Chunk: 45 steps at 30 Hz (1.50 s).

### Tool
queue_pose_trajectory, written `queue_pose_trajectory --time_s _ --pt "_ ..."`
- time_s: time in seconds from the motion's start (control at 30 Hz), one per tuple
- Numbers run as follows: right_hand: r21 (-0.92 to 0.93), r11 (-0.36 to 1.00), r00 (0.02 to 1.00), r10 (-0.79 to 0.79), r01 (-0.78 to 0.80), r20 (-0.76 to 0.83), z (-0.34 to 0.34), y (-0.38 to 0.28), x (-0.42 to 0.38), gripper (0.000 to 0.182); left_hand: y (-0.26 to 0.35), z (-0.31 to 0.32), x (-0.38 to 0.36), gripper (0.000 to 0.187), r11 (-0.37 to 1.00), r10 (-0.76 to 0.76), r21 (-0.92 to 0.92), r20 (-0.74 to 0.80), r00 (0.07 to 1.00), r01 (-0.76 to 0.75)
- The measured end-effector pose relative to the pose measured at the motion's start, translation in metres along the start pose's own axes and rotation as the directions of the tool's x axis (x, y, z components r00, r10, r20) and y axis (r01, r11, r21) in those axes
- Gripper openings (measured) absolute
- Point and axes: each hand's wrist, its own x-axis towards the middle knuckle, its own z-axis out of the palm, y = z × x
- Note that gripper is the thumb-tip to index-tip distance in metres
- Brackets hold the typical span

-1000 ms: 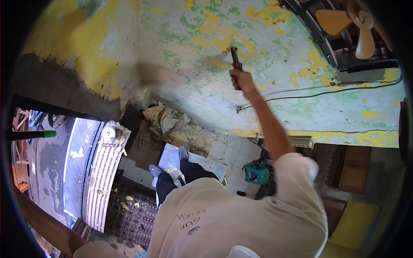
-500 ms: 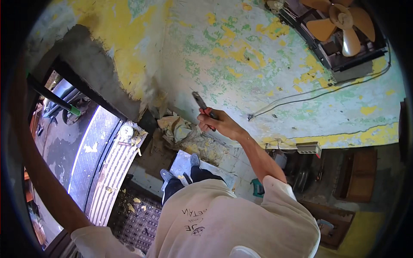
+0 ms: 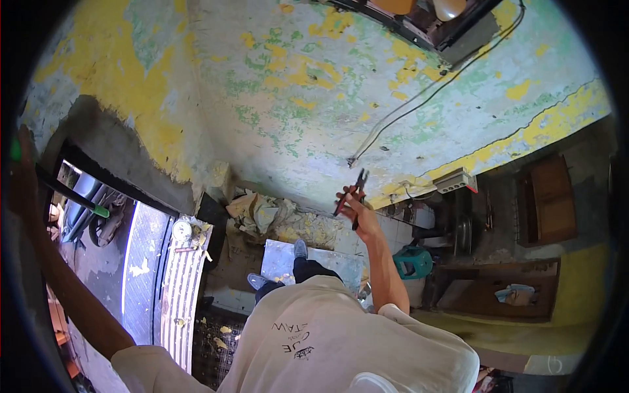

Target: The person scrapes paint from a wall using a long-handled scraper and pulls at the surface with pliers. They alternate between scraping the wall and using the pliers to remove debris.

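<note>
A pair of pliers (image 3: 360,186) with red and black handles is in my right hand (image 3: 354,204), its jaws pointing up toward the wall and parted slightly. My right fingers are wrapped about the handles. Close above the pliers' tip, a dark cable (image 3: 400,121) meets the painted wall (image 3: 282,124). My left hand (image 3: 23,164), dark at the far left edge, is closed around a black bar (image 3: 65,188) with green ends. The bar slants down across the opening in the wall.
Below my feet is a pale board (image 3: 278,259), with crumpled debris (image 3: 262,213) beyond it. A fan unit (image 3: 419,19) hangs high on the wall, and a socket strip (image 3: 452,180) sits lower right. The teal container (image 3: 414,262) stands on the floor, right of my forearm.
My view has turned to the right and down. My right hand, still holding the pliers, has shifted right and nearer the cable's end, and the pliers now point up and slightly right.
</note>
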Motion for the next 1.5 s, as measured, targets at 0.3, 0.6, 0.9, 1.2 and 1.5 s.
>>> queue_pose_trajectory --time_s 0.3,0.6,0.9,1.2,1.5 --pt "0.211 0.931 0.954 0.279 -0.297 0.108 -0.032 0.044 0.009 0.036 -0.063 0.029 -0.065 0.027 0.665 -0.267 -0.559 0.443 0.856 0.496" --pt "0.229 0.965 0.972 0.080 -0.131 0.219 -0.027 -0.001 0.032 0.038 0.202 -0.169 -0.085 0.012 -0.217 -0.429 -0.351 0.872 0.235 0.911" --pt "0.341 0.919 0.842 -0.019 -0.198 0.539 -0.027 -0.125 0.044 0.047 0.510 -0.250 -0.004 0.080 -0.050 -0.187 -0.276 0.947 0.263 0.960" --pt "-0.077 0.928 0.874 -0.312 0.364 0.373 -0.010 -0.113 0.045 0.054 0.572 -0.275 -0.009 0.056 -0.256 0.346 -0.103 0.919 0.190 0.961" --pt "-0.322 0.705 0.759 -0.476 0.631 0.445 -0.037 -0.094 0.020 0.080 0.620 -0.290 -0.012 0.026 -0.570 0.570 0.394 0.821 0.003 0.721"
